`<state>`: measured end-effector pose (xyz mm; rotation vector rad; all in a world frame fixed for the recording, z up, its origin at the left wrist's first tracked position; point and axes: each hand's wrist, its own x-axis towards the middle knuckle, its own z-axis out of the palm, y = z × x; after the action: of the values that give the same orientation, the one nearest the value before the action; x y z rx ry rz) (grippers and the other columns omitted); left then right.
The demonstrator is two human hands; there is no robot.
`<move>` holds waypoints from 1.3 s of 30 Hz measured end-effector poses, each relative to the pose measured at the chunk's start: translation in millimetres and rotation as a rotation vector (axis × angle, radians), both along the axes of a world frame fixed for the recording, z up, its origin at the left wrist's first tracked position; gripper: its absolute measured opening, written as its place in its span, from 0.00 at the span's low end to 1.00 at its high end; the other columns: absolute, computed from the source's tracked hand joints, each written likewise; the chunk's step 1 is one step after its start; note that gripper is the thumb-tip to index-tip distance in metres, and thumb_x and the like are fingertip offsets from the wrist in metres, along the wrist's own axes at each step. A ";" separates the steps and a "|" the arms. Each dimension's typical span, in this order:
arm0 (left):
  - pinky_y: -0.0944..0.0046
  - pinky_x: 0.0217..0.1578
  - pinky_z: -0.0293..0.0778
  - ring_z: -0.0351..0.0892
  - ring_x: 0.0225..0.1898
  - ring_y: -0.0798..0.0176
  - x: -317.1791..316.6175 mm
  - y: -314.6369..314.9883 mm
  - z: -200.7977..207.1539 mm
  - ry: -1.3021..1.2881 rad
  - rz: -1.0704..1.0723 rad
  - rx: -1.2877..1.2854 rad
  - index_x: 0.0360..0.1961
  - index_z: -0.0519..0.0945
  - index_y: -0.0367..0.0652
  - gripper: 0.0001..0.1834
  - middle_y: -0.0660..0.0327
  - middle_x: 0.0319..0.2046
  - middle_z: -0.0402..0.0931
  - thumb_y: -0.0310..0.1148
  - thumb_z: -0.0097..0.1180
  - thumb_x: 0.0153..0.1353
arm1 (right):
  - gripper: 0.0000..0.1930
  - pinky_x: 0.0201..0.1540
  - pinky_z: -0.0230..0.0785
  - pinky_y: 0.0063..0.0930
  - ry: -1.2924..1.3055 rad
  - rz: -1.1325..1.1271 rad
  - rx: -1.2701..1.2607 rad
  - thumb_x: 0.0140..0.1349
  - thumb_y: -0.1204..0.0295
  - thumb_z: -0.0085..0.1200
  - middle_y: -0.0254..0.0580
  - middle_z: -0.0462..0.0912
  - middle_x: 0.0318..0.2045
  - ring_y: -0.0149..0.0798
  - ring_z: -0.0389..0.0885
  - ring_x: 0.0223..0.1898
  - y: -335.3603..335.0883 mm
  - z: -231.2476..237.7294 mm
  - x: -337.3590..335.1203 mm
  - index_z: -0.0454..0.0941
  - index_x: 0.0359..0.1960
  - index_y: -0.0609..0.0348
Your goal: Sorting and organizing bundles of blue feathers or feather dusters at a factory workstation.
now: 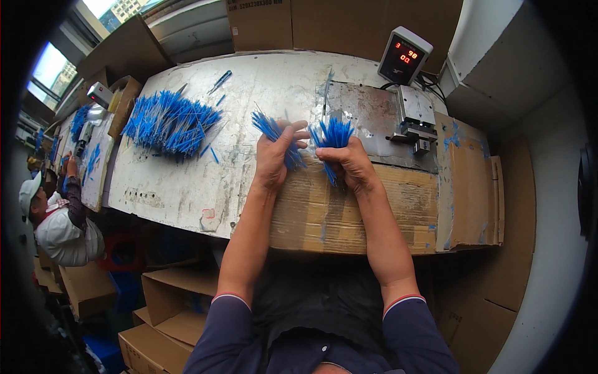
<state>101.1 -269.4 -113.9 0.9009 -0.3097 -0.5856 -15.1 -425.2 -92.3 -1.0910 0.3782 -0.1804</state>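
Your left hand (273, 157) loosely holds blue bundle (265, 124); your right hand (354, 165) grips second bundle (335, 134); risk: slack left hold could scatter blue bundle across cardboard (398, 202)

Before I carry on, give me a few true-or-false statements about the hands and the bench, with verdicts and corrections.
1. The left hand holds one bundle of thin blue pieces, the right hand another. True.
2. The big blue pile lies to the right of both hands. False: it lies to their left.
3. The display box shows lit red digits. True.
4. The co-worker's cap is black. False: it is white.
5. Cardboard covers part of the bench. True.
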 end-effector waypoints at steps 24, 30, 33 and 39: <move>0.64 0.40 0.86 0.86 0.38 0.61 11.3 3.0 -18.5 0.235 0.258 -0.038 0.44 0.74 0.40 0.09 0.48 0.44 0.83 0.23 0.62 0.68 | 0.06 0.16 0.53 0.16 -0.038 -0.158 0.072 0.57 0.76 0.69 0.31 0.81 0.24 0.21 0.70 0.16 9.4 -3.2 3.2 0.82 0.33 0.57; 0.65 0.39 0.86 0.86 0.39 0.60 -3.1 -6.4 -11.1 0.184 0.188 0.070 0.51 0.71 0.36 0.15 0.47 0.45 0.83 0.23 0.63 0.67 | 0.13 0.18 0.54 0.18 -0.112 -0.142 0.116 0.56 0.76 0.72 0.28 0.81 0.26 0.20 0.68 0.18 23.8 0.8 5.4 0.85 0.42 0.61; 0.66 0.38 0.85 0.86 0.38 0.61 -4.9 -7.5 -9.2 0.169 0.114 0.075 0.62 0.65 0.31 0.27 0.47 0.44 0.84 0.25 0.63 0.67 | 0.11 0.20 0.57 0.19 -0.166 -0.169 0.179 0.59 0.76 0.70 0.30 0.83 0.28 0.22 0.72 0.22 17.9 -8.7 7.0 0.85 0.43 0.61; 0.66 0.39 0.85 0.87 0.38 0.61 -7.8 -9.4 -10.2 0.038 -0.020 0.148 0.66 0.65 0.25 0.32 0.47 0.45 0.84 0.27 0.64 0.66 | 0.08 0.31 0.72 0.26 -0.322 -0.389 0.284 0.67 0.71 0.65 0.40 0.87 0.38 0.32 0.81 0.33 -10.2 -14.4 9.9 0.84 0.42 0.63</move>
<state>93.3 -278.8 -124.2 1.0286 -0.2437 -0.6497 -5.2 -435.5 -106.8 -0.6843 0.3110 -0.6210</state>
